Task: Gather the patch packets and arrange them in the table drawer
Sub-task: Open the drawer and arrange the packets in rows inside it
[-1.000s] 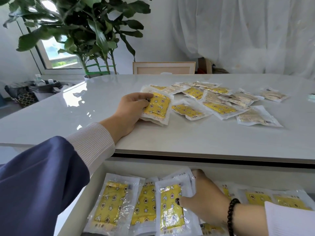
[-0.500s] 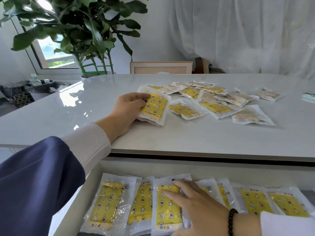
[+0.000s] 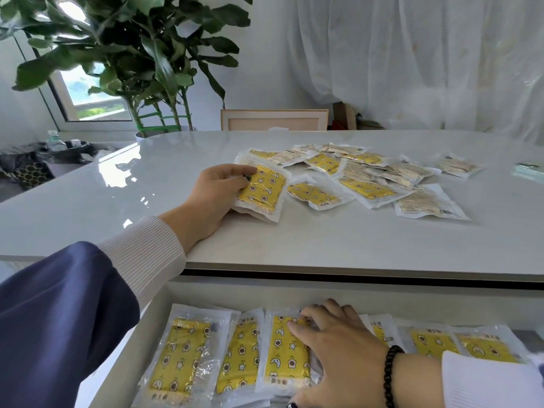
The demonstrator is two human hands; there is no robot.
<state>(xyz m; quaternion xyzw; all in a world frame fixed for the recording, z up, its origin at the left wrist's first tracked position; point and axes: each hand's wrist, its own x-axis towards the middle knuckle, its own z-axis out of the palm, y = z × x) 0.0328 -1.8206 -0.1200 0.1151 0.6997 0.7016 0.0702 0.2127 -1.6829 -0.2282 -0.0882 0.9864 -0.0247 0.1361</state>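
Patch packets (image 3: 374,184), flat, glossy and mostly yellow-printed, lie scattered across the pale, shiny worktop (image 3: 294,242), while a row already lines the open drawer (image 3: 294,293) below, so the job looks partly done. The right hand (image 3: 338,346) presses one drawer packet (image 3: 279,351) flat with fingers spread; the left hand (image 3: 215,192) grips a small stack of packets (image 3: 265,192), fingers curled over it.

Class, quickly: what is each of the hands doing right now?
Left hand: grips a small stack of packets on the table.
Right hand: open, fingers resting on a packet in the drawer.
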